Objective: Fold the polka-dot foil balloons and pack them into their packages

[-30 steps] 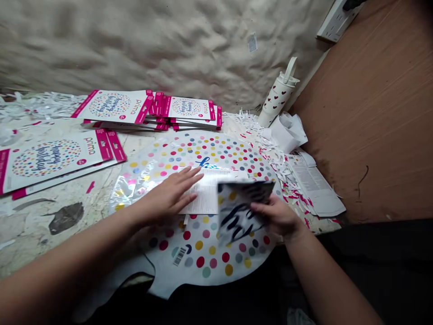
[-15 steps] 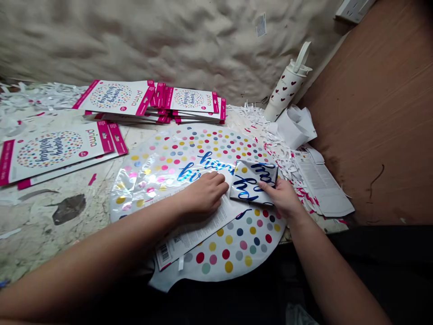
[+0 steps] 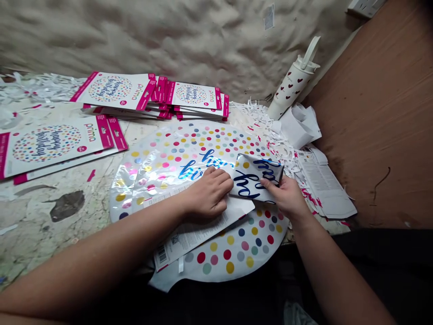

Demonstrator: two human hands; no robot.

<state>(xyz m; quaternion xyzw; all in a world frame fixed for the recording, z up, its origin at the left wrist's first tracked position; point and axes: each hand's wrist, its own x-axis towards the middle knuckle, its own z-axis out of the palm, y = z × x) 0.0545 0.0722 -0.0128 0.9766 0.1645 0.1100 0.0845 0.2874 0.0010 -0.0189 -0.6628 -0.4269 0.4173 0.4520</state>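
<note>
A round foil balloon (image 3: 169,158) with coloured dots and blue lettering lies flat on the table in front of me. A white printed card (image 3: 192,232) lies across it. My left hand (image 3: 206,194) is curled and presses down on the card and on the edge of a folded foil balloon (image 3: 255,176). My right hand (image 3: 286,196) pinches the folded balloon's right side and holds it on the flat balloon.
Pink-edged "happy birthday" packs lie stacked at the back (image 3: 152,97) and at the left (image 3: 54,144). A heart-printed bottle (image 3: 292,85) leans by the wall. Shredded paper (image 3: 267,131) and printed sheets (image 3: 324,185) lie at the right, beside a brown panel (image 3: 382,113).
My right hand brought the folded balloon down from upright onto the flat balloon. My left hand went from flat and spread to curled, pressing against the folded piece. The white card now sits slanted.
</note>
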